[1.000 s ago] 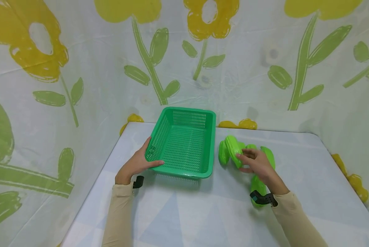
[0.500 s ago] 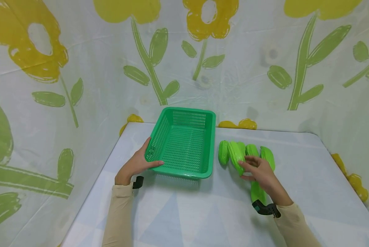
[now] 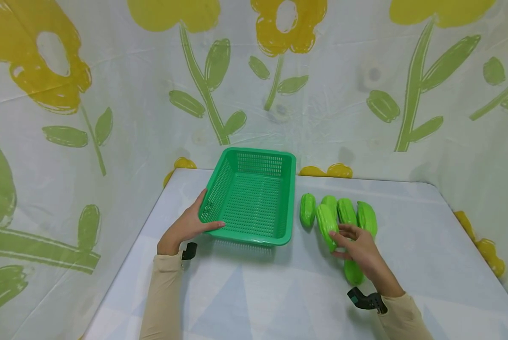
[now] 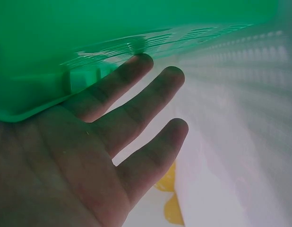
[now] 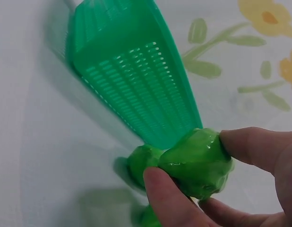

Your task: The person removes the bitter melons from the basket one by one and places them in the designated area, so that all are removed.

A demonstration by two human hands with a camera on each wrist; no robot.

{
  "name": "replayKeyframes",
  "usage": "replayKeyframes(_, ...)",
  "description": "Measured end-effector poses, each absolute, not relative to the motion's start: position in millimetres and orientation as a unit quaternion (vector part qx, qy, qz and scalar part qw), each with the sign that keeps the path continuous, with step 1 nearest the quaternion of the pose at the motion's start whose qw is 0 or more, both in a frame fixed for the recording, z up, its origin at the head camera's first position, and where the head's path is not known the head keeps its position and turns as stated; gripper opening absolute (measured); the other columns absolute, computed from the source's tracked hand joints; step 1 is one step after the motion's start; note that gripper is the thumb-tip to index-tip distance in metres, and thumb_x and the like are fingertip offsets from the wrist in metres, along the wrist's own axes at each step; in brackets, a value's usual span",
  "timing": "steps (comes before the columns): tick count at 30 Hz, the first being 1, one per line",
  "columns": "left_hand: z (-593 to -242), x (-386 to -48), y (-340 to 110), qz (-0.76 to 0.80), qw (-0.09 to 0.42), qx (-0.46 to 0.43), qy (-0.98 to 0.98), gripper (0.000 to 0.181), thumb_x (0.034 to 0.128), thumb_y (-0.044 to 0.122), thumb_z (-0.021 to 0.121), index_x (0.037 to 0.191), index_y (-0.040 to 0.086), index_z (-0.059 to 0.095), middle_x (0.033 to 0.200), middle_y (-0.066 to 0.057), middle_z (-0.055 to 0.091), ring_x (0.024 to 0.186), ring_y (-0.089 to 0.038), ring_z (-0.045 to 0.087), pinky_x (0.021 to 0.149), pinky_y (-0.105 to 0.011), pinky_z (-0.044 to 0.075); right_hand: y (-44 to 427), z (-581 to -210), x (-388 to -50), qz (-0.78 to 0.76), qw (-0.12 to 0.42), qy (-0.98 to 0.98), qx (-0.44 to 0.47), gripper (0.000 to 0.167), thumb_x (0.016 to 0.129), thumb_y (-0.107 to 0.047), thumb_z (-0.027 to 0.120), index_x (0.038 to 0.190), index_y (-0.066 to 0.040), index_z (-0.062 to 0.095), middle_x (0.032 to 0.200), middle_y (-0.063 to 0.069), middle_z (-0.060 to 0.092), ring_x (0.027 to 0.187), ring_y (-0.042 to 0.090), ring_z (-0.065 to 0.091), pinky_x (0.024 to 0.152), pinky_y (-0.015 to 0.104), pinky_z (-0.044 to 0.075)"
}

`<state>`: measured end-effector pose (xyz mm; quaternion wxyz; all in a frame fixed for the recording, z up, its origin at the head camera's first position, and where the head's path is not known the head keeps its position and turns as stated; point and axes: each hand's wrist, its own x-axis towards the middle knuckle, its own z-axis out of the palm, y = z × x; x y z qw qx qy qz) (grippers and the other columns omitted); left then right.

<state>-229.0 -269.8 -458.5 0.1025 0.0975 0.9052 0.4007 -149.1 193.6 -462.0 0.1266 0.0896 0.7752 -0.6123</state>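
A green plastic basket (image 3: 291,198) sits at the table's centre-left. My left hand (image 3: 187,224) holds its near left corner, thumb over the rim. In the left wrist view, three fingers (image 4: 141,109) stretch out along the basket's outside. Between thumb and fingertips, my right hand (image 3: 360,248) pinches a ridged, glossy green gourd (image 3: 327,226), its knobby end (image 5: 198,163) towards the right wrist camera. More such gourds lie around it: one gourd (image 3: 307,210) beside the basket, several in a row behind the hand, and one gourd (image 3: 353,273) partly hidden below the hand.
The pale table (image 3: 254,293) has a triangle pattern. Its far edge (image 3: 390,181) lies close to a hanging cloth (image 3: 343,94) with yellow flowers, which also rises on the left. More table surface stretches to the right of the gourds.
My right hand has drawn the pinched gourd towards me and slightly right, away from the gourd beside the basket. The left hand and the basket have stayed in place.
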Motion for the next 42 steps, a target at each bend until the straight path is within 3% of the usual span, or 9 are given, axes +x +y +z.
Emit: replayKeyframes(42,-461.1,-231.1,-270.2,0.401,0.099,0.106,0.904,0.127,0.0828,0.059,0.08,0.168,0.025,-0.009,0.176,-0.01,0.005,0.159,-0.043,0.02,0.12,-0.068,0.031,170.5,-482.6,-125.2,-0.573,0.088,0.808,0.105,0.067,0.101,-0.026,0.069,0.151,0.006,0.038,0.136,0.029,0.05,0.092,0.016,0.069,0.074,0.032,0.065)
